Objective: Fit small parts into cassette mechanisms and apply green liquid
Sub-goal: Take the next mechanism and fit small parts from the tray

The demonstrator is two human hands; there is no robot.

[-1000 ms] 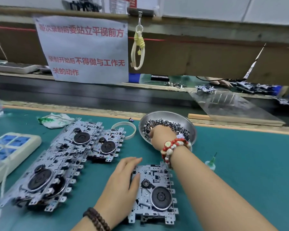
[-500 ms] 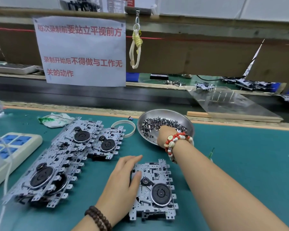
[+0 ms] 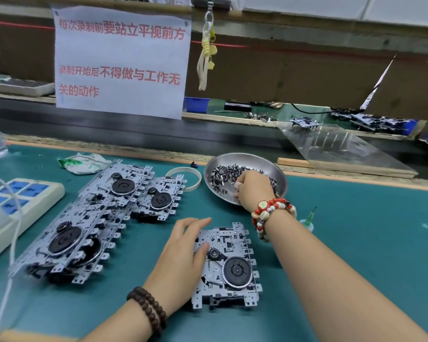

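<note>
Step in hand, as I judge it: fetching one small part for the cassette mechanism point(image 3: 229, 265) that lies on the green mat point(image 3: 356, 243) at 6 o'clock. My right hand point(image 3: 253, 191) is down in the steel bowl point(image 3: 279, 174) at 12 o'clock from that mechanism, with its fingertips among the small parts point(image 3: 220, 175) heaped there. The fingers are curled downward and drawn close together; whether they already pinch a part I cannot tell, because the back of the hand hides the tips. My left hand point(image 3: 183, 257) lies flat on the left edge of the mechanism, fingers straight and held side by side, thumb pressing on the plate just beside the small black hub. It steadies the plate and grips nothing. The next move calls for isolating a single part from the heap, carrying it back toward 6 o'clock, and seating it while the left hand keeps the plate from sliding. The green-tipped bottle point(image 3: 308, 222) stands at 3 o'clock of the right wrist, untouched, ready for the liquid step. More mechanisms point(image 3: 97, 218) lie stacked at 9 to 10 o'clock, well apart from the working piece.
</note>
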